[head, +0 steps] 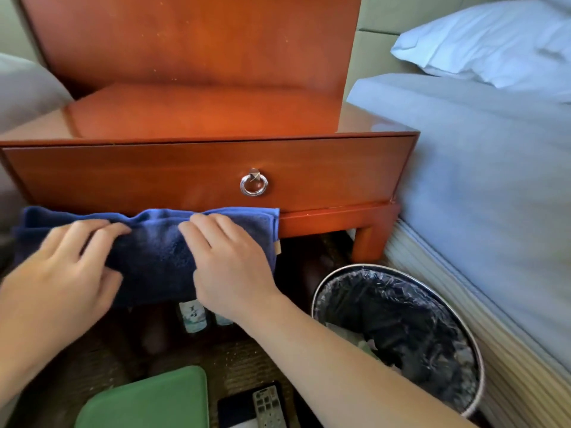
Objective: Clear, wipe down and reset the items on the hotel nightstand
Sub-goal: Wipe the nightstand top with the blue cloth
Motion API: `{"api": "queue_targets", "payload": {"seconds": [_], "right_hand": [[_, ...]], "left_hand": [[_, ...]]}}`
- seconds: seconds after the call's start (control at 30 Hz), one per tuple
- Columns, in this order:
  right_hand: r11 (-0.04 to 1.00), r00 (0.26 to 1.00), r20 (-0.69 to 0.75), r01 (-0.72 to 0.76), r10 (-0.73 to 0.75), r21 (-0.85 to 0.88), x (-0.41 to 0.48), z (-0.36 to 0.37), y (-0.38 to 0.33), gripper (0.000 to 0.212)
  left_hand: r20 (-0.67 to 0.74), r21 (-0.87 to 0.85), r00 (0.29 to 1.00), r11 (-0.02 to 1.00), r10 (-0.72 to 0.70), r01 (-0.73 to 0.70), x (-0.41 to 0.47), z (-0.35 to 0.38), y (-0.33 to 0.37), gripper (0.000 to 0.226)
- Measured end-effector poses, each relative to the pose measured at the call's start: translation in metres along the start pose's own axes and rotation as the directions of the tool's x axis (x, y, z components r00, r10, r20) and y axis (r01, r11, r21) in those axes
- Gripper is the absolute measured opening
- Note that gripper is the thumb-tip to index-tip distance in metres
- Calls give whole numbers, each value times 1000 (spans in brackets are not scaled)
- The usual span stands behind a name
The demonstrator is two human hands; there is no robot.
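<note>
The blue cloth (pixel 154 257) drapes the bench's (pixel 200 118) lower front edge. The left hand (pixel 68 267) and right hand (pixel 228 264) grip it.

Open room above nightstand top (pixel 191 118); backboard (pixel 185 38) walls off the rear, bed (pixel 479 180) the right. Blue cloth (pixel 154 251), gripped by my L hand (pixel 61 267) & R hand (pixel 228 267), covers the gap under the nightstand's left. Floor's crowded: bin (pixel 355 291) at right, bottles (pixel 193 316), green tray (pixel 148 400), remote (pixel 268 406) near me.
</note>
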State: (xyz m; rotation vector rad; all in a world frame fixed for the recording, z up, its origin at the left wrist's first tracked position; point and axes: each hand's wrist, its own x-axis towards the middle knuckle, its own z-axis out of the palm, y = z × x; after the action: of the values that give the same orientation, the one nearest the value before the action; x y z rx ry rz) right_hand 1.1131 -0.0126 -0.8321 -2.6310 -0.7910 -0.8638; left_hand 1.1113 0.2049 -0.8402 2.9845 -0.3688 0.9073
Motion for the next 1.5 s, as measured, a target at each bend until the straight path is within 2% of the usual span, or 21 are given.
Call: {"api": "queue_targets", "payload": {"seconds": [0.1,0.23,0.43,0.57,0.67,0.77,0.83,0.93,1.03,1.17,1.23,1.3,1.37,1.43,1.5], "right_hand": [[997,997,48,61,-59,-44,2,0,2,49],[992,998,0,68,-69,-106,-3,0,8,50],[976,997,-68,-62,48,-207,-26,-16,50,50],[933,964,-162,-248,211,-260,-59,-35,98,49],[873,918,-196,-391,346,-291,-81,-42,125,52],[808,859,-144,-511,491,-294,-95,-38,144,75],[779,835,-111,-544,539,-311,-97,-33,159,88],[759,837,-169,-544,520,-358,-91,-32,176,86],[783,840,-252,-540,480,-308,-74,-36,185,81],[804,781,-456,-559,427,-204,-24,-62,185,83],[821,779,-495,-534,385,-202,-4,-75,182,80],[829,818,-455,-498,351,-255,9,-89,182,76],[820,874,-330,-462,357,-338,22,-111,183,76],[836,906,-128,-423,404,-350,37,-135,188,72],[867,876,152,-403,458,-294,54,-154,193,64]], "left_hand": [[-53,-16,998,1000,-22,21,-4,-3,-6,56],[-141,-47,989,998,-36,29,-5,-15,15,51],[-6,-12,978,978,210,-210,5,-16,47,65],[55,99,881,875,471,-474,27,0,104,71],[48,106,848,841,528,-530,45,18,149,74],[26,80,840,837,542,-542,60,29,188,73],[7,64,848,846,530,-529,66,36,204,73],[-43,56,859,859,510,-508,74,41,211,73],[-107,47,874,880,474,-472,90,31,212,74],[-179,126,890,907,420,-403,122,-5,214,75],[-213,131,900,924,381,-360,137,-22,211,74],[-190,114,918,936,349,-332,151,-35,207,73],[-76,59,945,948,318,-314,163,-51,203,81],[114,-28,958,965,261,-260,177,-64,202,86],[299,-107,926,972,231,-209,195,-72,200,77]]}}
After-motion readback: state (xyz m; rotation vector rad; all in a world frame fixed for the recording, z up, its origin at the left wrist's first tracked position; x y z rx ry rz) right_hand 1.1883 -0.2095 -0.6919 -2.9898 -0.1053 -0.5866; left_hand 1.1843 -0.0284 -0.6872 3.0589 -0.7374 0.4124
